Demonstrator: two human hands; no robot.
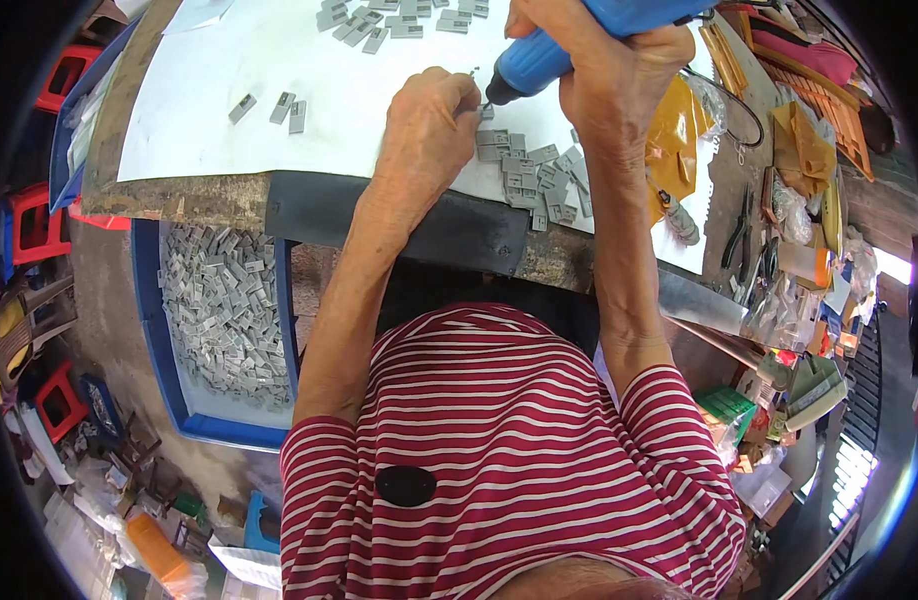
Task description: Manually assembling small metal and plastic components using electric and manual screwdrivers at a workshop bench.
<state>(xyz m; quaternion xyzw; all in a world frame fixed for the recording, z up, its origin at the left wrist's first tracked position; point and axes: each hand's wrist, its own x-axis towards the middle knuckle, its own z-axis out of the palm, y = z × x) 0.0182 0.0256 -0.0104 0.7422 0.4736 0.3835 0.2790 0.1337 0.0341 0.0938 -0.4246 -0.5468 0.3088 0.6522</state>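
Red-and-white striped shirt (509, 450) is seen closest. At left, many grey parts (224, 310) are held in a blue tray (229, 430) beside the table. Above a white sheet (239, 140), the left hand's (429, 115) fingers are curled together at a small grey piece (487, 113); whether it is pinched cannot be told. Beside them, a blue power tool (539, 62), its dark nose lowered at that piece, is gripped by the right hand's (624, 85) wrapped fingers. Amber plastic (676, 140) is seen farther right.
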